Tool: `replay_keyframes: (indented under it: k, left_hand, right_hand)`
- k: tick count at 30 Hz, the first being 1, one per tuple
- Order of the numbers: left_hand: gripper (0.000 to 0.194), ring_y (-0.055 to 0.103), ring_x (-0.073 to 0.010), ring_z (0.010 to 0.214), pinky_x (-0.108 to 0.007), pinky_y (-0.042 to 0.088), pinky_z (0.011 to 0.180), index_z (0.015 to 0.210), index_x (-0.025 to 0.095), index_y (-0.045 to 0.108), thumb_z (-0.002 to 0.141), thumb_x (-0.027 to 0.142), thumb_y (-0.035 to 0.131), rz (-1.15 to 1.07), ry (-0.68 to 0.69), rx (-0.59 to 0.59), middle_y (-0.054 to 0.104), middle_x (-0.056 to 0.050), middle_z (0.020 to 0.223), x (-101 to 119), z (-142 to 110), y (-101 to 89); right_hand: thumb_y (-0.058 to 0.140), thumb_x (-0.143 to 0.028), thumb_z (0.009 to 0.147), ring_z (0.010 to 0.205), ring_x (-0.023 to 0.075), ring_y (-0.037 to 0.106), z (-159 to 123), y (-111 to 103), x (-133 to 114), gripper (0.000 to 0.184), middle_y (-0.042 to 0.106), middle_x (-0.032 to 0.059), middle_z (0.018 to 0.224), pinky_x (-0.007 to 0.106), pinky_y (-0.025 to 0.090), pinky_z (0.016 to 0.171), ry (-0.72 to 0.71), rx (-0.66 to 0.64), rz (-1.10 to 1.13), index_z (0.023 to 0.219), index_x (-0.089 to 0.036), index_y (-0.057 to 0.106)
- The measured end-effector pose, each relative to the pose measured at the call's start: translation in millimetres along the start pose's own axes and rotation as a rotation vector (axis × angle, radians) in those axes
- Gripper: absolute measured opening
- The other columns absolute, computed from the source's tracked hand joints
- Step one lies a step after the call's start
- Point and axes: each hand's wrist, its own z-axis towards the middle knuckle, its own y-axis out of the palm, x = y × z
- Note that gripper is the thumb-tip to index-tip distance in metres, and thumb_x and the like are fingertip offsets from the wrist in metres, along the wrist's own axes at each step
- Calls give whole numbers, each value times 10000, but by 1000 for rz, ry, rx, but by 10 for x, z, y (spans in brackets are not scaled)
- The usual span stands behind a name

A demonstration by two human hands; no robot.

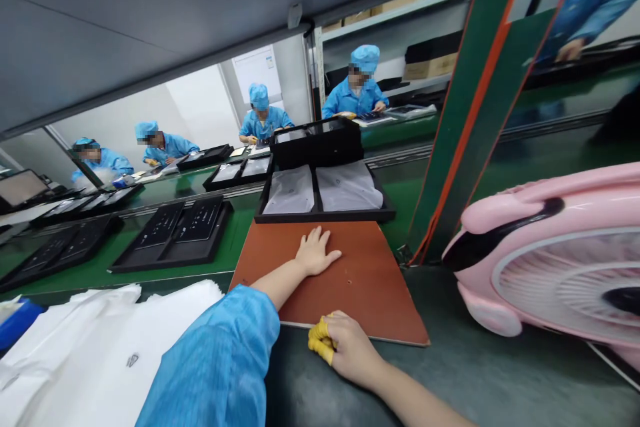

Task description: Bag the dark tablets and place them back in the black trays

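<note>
My left hand (pixel 315 252) lies palm down on a brown board (pixel 357 300), fingers spread, near a black tray (pixel 316 217) at the board's far edge. Two white translucent sleeves (pixel 345 185) lie in that tray's two compartments, and what is inside them I cannot make out. My right hand (pixel 350 350) rests at the board's near edge, its fingers curled in, with yellow covers on some of them. Nothing shows between those fingers. Left of my left arm, a pile of white sheets or bags (pixel 115 353) is spread on the bench.
A pink fan (pixel 550 213) stands at the right, beside a green post (pixel 475 93). Black trays (pixel 173 230) with dark flat panels sit on the green line (pixel 240 217) at left. Several co-workers (pixel 355 90) in blue sit across it. A grey shelf (pixel 200 7) hangs overhead.
</note>
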Motion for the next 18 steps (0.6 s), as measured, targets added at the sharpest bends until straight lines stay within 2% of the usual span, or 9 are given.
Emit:
replay_keyframes:
  k: [2,3,6,8,10,12,14,16,18]
  left_hand:
    - [639,179,-214,1348,-393,158,1091,1372,185,257,840,537,300,35,-49,118,229,-96,1465,-242,1,-121]
    - [594,197,-207,1341,-371,172,1088,1355,172,283,852,485,325,62,-131,207,262,-102,1450,-413,-3,-219]
    - [467,221,-245,1324,-379,224,1056,1302,115,321,877,307,342,140,-512,501,309,-152,1409,-1055,-116,-595]
    - [456,196,-357,1306,-502,248,996,1303,20,249,887,207,264,156,-668,583,253,-255,1393,-1459,-266,-815]
    - [429,263,-410,1247,-554,276,938,1273,4,281,881,175,245,168,-700,588,312,-278,1338,-1710,-377,-917]
    - [392,362,-360,1186,-486,309,949,1226,49,381,874,208,313,174,-600,526,419,-217,1272,-1746,-361,-874]
    - [356,428,-267,1139,-365,333,968,1177,143,465,852,276,409,170,-432,437,494,-120,1219,-1598,-211,-730]
    - [354,444,-220,1125,-317,339,967,1171,215,480,841,335,432,178,-314,409,508,-70,1212,-1396,-4,-585]
    - [393,425,-237,1152,-355,343,954,1220,198,433,857,341,385,226,-419,496,475,-107,1247,-1294,135,-519]
  right_hand:
    - [535,-247,776,543,106,515,-8,-4,4,165,616,-8,577,249,361,611,-7,-8,7,644,-220,631]
    - [534,-249,778,542,106,511,-14,-5,7,166,610,-8,573,247,356,603,-10,-9,9,648,-221,633]
    - [525,-263,791,542,108,500,-29,2,25,178,597,-6,564,245,343,589,-17,2,10,653,-222,630]
    - [518,-277,800,532,107,492,-30,21,36,193,585,-7,546,248,336,585,-14,10,9,651,-225,629]
    - [514,-293,805,526,106,488,-19,45,39,205,578,-5,539,249,330,579,3,11,-2,649,-227,630]
    - [510,-312,808,522,105,484,-3,64,35,220,574,-4,539,250,327,576,16,2,-16,642,-226,625]
    - [501,-323,817,524,103,481,6,67,29,232,577,-6,543,252,328,580,13,-10,-18,643,-226,621]
    - [486,-335,827,533,108,486,-1,55,28,247,586,-3,552,257,331,586,5,-20,-17,649,-228,619]
    - [468,-354,837,544,115,493,-20,32,31,271,599,6,566,264,332,588,0,-26,-14,648,-227,616]
